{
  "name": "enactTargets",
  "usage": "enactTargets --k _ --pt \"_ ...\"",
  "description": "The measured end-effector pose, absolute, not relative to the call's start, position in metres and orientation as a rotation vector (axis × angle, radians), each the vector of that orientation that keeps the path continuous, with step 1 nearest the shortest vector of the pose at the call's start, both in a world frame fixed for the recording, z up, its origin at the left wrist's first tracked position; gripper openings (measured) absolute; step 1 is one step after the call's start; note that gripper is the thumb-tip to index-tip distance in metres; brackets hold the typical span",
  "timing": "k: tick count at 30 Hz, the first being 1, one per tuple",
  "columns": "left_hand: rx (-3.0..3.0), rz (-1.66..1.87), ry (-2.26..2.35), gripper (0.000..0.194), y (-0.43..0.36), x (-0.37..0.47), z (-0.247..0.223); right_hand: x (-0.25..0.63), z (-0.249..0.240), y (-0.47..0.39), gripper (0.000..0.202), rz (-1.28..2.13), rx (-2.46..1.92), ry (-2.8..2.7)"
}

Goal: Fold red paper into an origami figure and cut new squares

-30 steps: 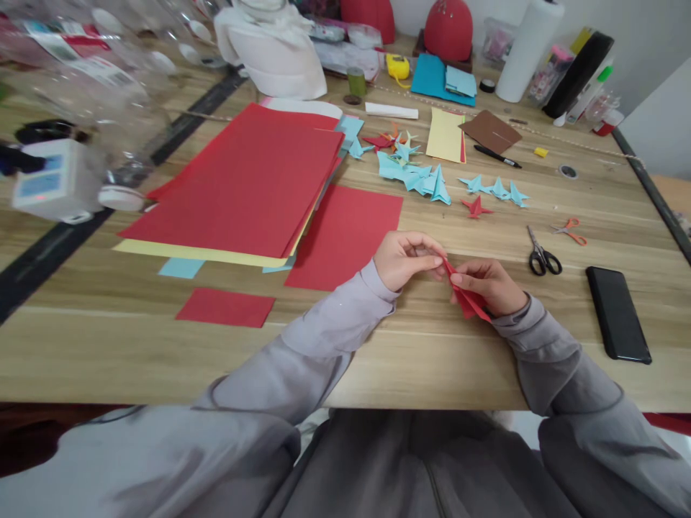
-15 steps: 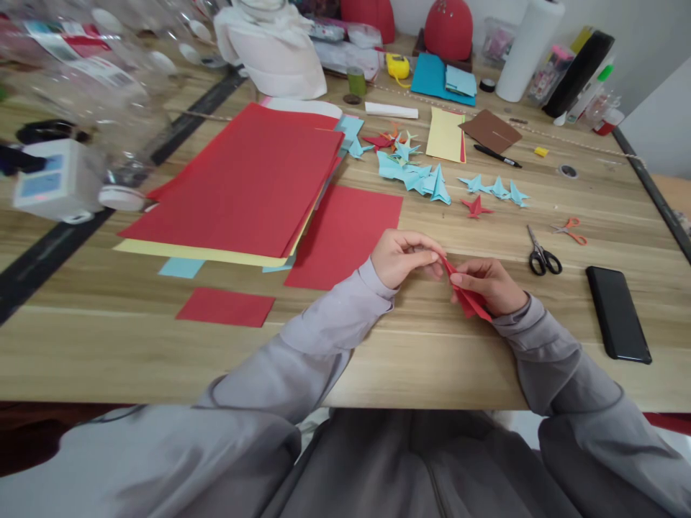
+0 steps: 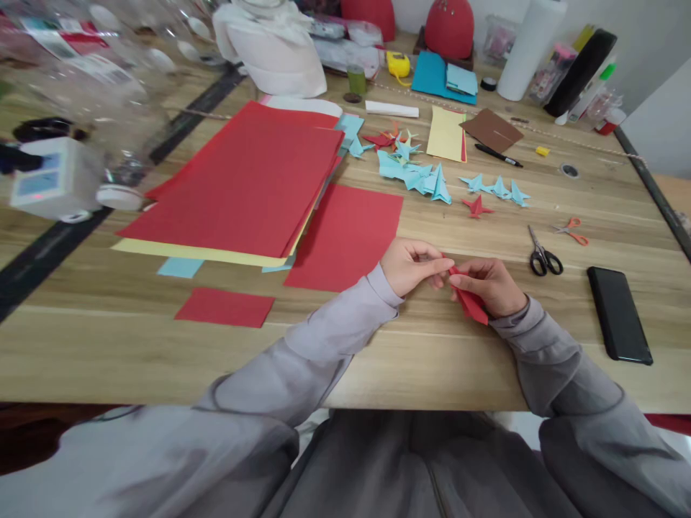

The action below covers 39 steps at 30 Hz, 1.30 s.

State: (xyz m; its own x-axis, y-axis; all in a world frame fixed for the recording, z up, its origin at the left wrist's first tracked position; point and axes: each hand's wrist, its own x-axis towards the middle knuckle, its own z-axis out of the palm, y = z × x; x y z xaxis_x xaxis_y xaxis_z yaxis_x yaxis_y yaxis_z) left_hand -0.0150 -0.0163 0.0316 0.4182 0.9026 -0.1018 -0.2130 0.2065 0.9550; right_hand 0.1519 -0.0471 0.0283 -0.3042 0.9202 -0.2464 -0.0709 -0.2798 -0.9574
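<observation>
Near the table's front edge, both hands meet at a small folded red paper (image 3: 471, 305). My right hand (image 3: 490, 285) is closed on its middle, thumb on top, with the pointed lower part hanging out below. My left hand (image 3: 413, 267) pinches the paper's upper left end between thumb and forefinger. Just behind the hands lies a folded red paper crane (image 3: 477, 207). A row of light blue cranes (image 3: 499, 188) sits beyond it, and more blue folded pieces (image 3: 415, 176) lie to the left.
Large red sheets (image 3: 242, 187) are stacked at the left, beside a red sheet (image 3: 350, 237) and a small red rectangle (image 3: 225, 307). At the right lie black-handled scissors (image 3: 544, 257), orange scissors (image 3: 573, 232) and a black phone (image 3: 619, 314). Plastic bottles (image 3: 97, 86) crowd the back left.
My left hand has moved slightly right and down, its thumb now closer to my right hand. The red paper shows less of its upper end and hangs narrower below.
</observation>
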Motion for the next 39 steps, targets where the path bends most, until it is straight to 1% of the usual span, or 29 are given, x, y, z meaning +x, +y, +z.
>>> enactTargets --k 12,18,22,27,34,39 --pt "1.012 0.871 0.781 0.024 -0.0155 -0.0157 0.0313 0.1538 0.0263 -0.0474 0.027 1.693 -1.118 -1.184" --pt "0.967 0.847 0.716 0.03 -0.0133 -0.0154 0.0268 0.1533 0.0259 -0.0471 0.028 1.663 -1.14 -1.185" --pt "0.989 0.924 0.712 0.033 -0.0131 -0.0149 0.0247 0.1529 0.027 -0.0479 0.029 1.665 -1.167 -1.183" --pt "1.121 1.014 0.767 0.031 -0.0141 -0.0153 0.0253 0.1526 0.028 -0.0481 0.029 1.686 -1.176 -1.191" --pt "1.185 1.007 0.786 0.032 -0.0151 -0.0133 0.0244 0.1532 0.0267 -0.0483 0.027 1.695 -1.164 -1.188" --pt "1.126 0.987 0.803 0.037 -0.0152 -0.0128 0.0239 0.1521 0.0282 -0.0485 0.028 1.677 -1.156 -1.196"
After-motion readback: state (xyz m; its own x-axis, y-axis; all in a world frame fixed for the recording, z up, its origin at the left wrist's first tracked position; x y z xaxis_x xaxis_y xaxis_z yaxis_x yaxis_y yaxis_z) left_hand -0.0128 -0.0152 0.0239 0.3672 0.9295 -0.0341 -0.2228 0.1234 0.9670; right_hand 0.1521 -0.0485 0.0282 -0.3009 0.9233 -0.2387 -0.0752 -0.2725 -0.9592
